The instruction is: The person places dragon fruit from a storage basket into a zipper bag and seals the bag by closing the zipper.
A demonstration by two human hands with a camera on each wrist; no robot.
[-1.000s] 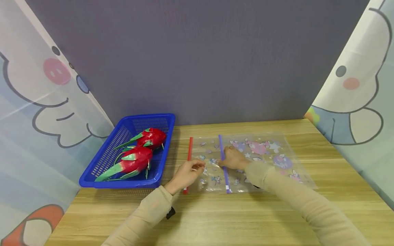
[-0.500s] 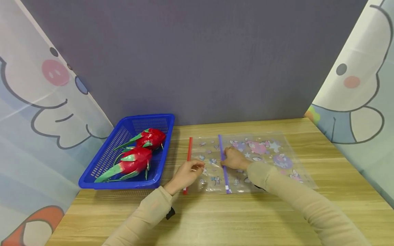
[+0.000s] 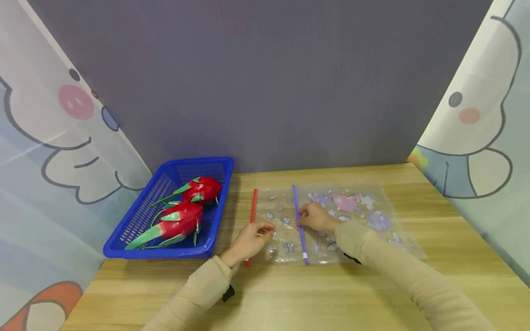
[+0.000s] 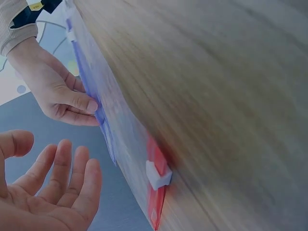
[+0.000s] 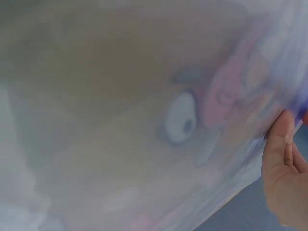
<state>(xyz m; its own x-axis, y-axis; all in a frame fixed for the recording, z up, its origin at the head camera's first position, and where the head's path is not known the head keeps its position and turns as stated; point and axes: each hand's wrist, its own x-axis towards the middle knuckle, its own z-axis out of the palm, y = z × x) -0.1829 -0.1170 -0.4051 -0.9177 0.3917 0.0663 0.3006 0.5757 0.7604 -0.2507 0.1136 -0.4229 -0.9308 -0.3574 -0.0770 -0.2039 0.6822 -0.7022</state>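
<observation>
Wooden table (image 3: 273, 296), right hand (image 3: 316, 217) pinching purple-edged bag (image 3: 368, 212), left hand (image 3: 250, 240), fingers relaxed, above red-edged bag (image 3: 285, 230)

beige l & r sleeves (image 3: 403, 273), creased; blk wrist gear (image 4: 26, 18) w/ yel mark (image 4: 36, 6) by r cuff (image 3: 347, 236)

1. A clear, pastel-printed purple-edged bag (image 3: 356, 207) is pinched at its coloured edge by the right hand (image 3: 316, 218).
2. A clear, printed red-edged bag (image 3: 282, 225) is laid to its left, near the left hand (image 3: 250, 240).
</observation>
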